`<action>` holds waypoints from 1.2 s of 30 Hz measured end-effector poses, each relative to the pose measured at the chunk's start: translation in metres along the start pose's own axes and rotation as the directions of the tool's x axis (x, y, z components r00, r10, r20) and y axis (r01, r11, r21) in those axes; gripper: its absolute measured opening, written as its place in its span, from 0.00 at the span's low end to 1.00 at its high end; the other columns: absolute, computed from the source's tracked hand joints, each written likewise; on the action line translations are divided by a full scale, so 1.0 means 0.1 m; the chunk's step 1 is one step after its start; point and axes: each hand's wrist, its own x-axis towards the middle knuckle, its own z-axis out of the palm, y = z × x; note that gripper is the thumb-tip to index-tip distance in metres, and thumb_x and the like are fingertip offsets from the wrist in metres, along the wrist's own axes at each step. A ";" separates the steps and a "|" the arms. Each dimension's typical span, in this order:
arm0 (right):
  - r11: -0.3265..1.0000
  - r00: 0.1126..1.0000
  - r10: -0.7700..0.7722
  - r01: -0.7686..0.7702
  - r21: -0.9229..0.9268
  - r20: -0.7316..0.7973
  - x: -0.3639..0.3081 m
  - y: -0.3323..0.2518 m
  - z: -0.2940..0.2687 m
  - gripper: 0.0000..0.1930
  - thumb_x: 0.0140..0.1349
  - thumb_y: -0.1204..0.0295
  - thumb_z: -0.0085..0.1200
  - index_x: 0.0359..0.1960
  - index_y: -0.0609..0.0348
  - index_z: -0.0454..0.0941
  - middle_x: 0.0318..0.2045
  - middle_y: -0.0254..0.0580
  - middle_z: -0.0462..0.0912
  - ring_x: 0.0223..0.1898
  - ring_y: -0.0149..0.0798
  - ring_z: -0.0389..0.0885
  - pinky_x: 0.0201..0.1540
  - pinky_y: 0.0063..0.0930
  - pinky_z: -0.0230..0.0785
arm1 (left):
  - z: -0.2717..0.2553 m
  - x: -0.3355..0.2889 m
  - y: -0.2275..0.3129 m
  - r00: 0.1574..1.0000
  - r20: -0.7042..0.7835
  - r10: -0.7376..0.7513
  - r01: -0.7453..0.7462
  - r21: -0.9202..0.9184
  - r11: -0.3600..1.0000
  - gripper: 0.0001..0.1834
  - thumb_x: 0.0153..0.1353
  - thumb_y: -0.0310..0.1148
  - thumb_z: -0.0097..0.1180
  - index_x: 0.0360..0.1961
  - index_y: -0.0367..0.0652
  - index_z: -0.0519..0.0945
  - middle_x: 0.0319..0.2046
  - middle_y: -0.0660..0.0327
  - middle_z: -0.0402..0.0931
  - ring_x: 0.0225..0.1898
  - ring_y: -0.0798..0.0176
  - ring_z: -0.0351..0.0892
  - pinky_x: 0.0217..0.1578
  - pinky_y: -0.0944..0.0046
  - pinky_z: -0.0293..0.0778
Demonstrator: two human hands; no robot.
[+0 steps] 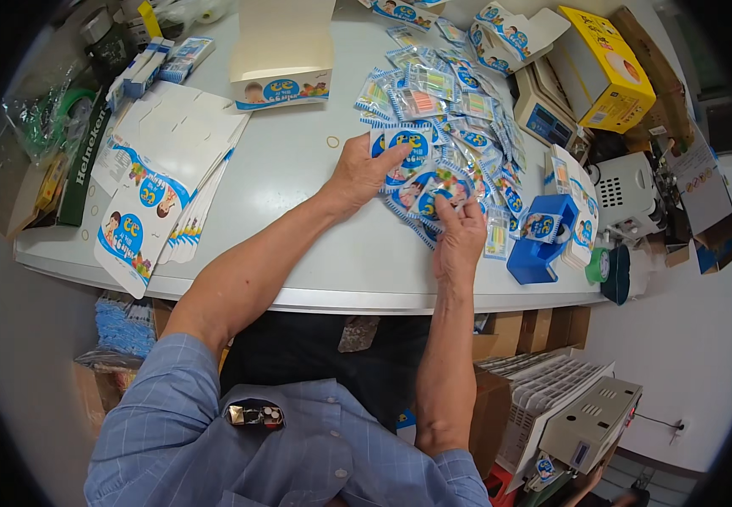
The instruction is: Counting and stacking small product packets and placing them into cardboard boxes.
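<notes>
Small blue-and-white sachets lie in a large heap (459,93) at the middle right of the table. At the heap's near left edge, my left hand (359,174) is closed on some sachets (408,150), thumb on top. Close by to the right, my right hand (461,232) pinches another printed sachet (444,188) between thumb and fingers. How many sachets each hand holds is hidden by overlap. Beyond my left hand stands an open white display box (281,91) with a blue printed front; its inside is only partly visible.
Flat printed cartons (150,194) lie stacked at the left. A blue tape dispenser (539,245) stands at the right edge, near a green tape roll (598,265). Behind it are a scale (545,118) and a yellow box (607,72). A green box (87,160) stands far left.
</notes>
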 end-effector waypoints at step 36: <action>0.161 0.919 -0.160 -0.335 -0.928 -0.360 0.24 -0.22 -0.14 0.38 0.45 0.47 0.74 0.47 0.71 0.80 0.47 0.62 0.85 0.50 0.59 0.84 0.52 0.48 0.76 | 0.13 -0.24 0.09 0.929 0.356 -0.101 -0.172 0.659 0.732 0.26 0.51 0.40 0.76 0.47 0.36 0.81 0.38 0.54 0.86 0.40 0.64 0.84 0.45 0.61 0.78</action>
